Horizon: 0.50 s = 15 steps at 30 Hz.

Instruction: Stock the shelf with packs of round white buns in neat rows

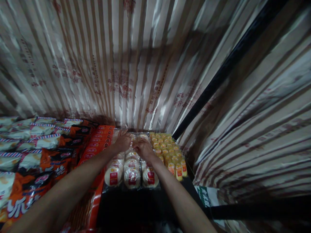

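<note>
reaching over the round wrapped packs, both hands have grip unclear.

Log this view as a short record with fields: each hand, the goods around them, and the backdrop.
left hand: at the back of the round clear-wrapped packs; grip unclear (left hand)
right hand: beside it, over the same packs; grip unclear (right hand)
left of packs: orange-red packaging, then white bags and black-and-orange bags
right of packs: small yellow packs
front: dark surface
backdrop: striped sheeting, black pole
</note>
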Tool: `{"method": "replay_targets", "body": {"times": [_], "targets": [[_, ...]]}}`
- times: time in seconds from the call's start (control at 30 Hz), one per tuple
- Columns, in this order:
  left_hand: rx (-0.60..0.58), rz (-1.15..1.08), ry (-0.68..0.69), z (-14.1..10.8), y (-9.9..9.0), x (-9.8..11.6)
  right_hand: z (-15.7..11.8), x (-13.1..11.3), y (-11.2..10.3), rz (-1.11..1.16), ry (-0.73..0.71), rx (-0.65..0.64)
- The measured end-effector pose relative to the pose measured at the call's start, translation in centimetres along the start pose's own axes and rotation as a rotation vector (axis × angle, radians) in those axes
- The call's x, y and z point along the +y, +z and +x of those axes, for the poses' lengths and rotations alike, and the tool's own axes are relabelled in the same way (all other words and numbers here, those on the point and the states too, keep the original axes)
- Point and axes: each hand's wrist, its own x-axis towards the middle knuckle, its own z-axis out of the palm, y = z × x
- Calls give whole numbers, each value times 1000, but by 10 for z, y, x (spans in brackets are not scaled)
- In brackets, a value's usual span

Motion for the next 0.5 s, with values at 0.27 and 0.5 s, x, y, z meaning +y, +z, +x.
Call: {"method": "replay_targets", "body": {"times": [0.27, 0.5], "targets": [[28, -14, -15, -2, 0, 1, -1, -8, -5, -108, 78, -29], [67, -21, -9, -11, -4, 6, -2, -9, -2, -113, 89, -8]]}}
